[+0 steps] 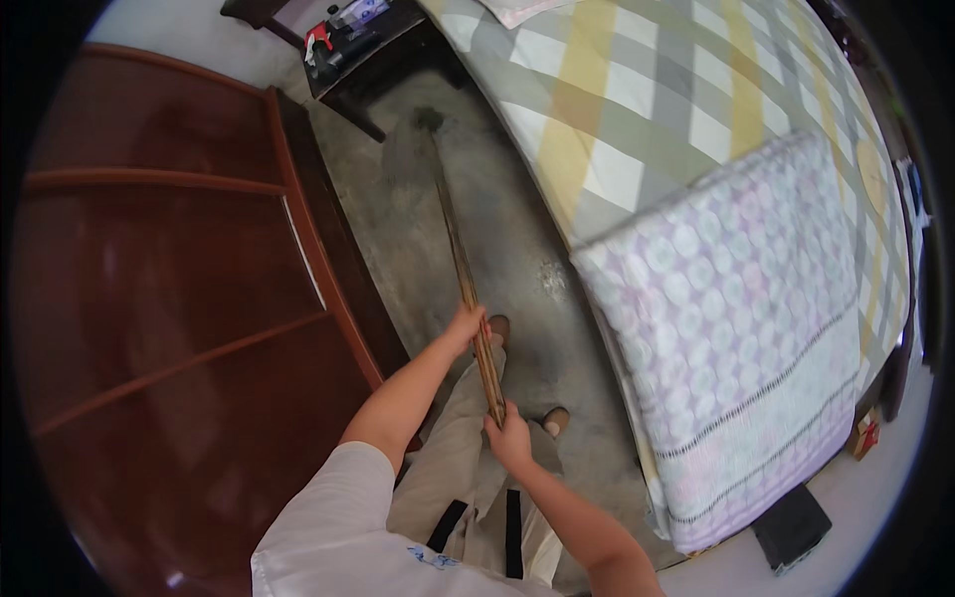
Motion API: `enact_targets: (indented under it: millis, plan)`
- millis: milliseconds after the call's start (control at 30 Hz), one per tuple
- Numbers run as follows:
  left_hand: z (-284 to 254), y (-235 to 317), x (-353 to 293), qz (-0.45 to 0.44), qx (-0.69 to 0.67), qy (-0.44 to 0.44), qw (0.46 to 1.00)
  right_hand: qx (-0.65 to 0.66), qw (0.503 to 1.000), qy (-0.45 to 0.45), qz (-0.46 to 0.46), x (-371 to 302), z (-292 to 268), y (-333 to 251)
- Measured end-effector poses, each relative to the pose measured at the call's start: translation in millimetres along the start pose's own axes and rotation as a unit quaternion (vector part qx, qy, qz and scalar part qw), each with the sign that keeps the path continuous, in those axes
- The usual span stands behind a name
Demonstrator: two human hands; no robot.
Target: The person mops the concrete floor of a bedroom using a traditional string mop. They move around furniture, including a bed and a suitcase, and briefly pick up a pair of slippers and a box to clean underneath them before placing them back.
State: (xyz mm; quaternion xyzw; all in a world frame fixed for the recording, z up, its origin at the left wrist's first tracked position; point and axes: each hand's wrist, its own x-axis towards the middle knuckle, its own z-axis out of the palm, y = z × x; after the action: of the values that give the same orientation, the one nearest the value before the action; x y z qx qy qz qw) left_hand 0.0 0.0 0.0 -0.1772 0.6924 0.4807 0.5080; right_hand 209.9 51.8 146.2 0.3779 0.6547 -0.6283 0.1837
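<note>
A long wooden-handled mop (455,239) slants away from me down to the floor, its small dark head (428,119) resting near the legs of a table. My left hand (468,326) is wrapped round the middle of the handle. Lower down, close to my body, my right hand (509,438) grips the handle's near end. Around the mop head the concrete floor (497,219) looks darker and smeared. The exact make of the head is too blurred to tell.
A reddish-brown wardrobe (169,269) lines the left side. On the right stands a bed with a checked sheet (617,109) and a folded, circle-patterned quilt (726,338). A dark table (398,45) with small items is at the far end. A black box (791,527) lies lower right.
</note>
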Motion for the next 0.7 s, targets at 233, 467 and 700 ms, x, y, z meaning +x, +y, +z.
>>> enact_targets:
  millis: [233,467,700]
  plan:
    - [-97.0,127.1,185.0,0.129,0.078,0.09,0.985,0.0,0.985,0.075,-0.156,348.0,85.3,-39.4]
    - [-113.9,106.4,228.7,0.125,0.123,0.053,0.983,0.017,0.997,0.011,-0.07,471.3,112.0,-23.4]
    - [-35.4,-131.8,127.1,0.11,0.012,-0.011,0.994,-0.041,0.994,-0.021,0.095,227.2,85.4,135.7]
